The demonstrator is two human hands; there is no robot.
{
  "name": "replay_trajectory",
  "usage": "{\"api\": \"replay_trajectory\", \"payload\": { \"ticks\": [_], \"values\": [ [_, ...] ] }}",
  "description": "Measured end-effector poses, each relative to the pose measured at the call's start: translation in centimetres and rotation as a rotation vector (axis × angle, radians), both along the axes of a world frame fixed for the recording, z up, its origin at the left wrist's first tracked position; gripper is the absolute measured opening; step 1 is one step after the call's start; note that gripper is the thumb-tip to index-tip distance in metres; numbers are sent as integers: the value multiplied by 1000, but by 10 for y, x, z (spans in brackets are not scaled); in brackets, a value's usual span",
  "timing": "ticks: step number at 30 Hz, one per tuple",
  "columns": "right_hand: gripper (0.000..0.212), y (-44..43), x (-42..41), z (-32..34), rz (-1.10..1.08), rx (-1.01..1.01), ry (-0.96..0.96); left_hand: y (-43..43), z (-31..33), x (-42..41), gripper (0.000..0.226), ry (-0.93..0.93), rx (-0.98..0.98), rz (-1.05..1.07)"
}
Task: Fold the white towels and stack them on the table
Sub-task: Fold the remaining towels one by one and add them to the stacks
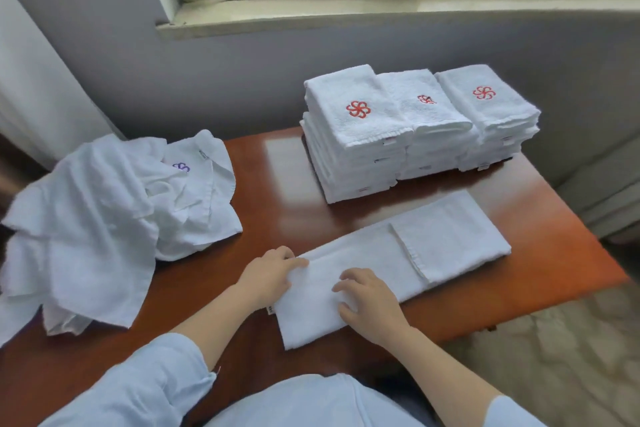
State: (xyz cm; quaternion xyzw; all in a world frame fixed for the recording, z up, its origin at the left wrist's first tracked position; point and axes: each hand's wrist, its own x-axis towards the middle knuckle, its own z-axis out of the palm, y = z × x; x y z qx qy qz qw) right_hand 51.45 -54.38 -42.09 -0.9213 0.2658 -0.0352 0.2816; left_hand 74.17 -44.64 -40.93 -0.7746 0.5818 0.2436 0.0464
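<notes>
A long white towel (381,263) lies folded lengthwise on the brown table (263,191), with its right end doubled back over itself. My left hand (268,276) grips the towel's left end at the far edge. My right hand (369,300) sits on the same end nearer to me, fingers curled and pinching the cloth. Three stacks of folded white towels (415,128) with red flower logos stand side by side at the back of the table. A heap of unfolded white towels (114,215) fills the left side and hangs over the table's edge.
A grey wall and a windowsill (346,15) rise behind the table. A white curtain (31,87) hangs at the far left. Patterned floor (561,357) shows past the table's right edge. Bare tabletop lies between the heap and the stacks.
</notes>
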Motion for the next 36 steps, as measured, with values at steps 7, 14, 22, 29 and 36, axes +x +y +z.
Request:
{"api": "replay_trajectory", "payload": {
  "ticks": [7, 14, 22, 29, 36],
  "values": [
    [39, 88, 26, -7, -8, -58, 48, 30, -6, 27, 59, 268, -63, 122],
    [78, 108, 60, 10, -400, 211, 59, 21, 8, 25, 55, 827, -104, 346],
    [47, 93, 80, 37, -730, 428, 25, -8, 42, 4, 23, 1045, -93, 396],
    [24, 38, 34, 70, -808, 557, -113, -56, 61, -7, 33, 1017, -14, 198],
    [7, -48, -14, 106, -837, 503, -198, -136, 67, -53, 9, 608, -358, 5]
  ]
}}
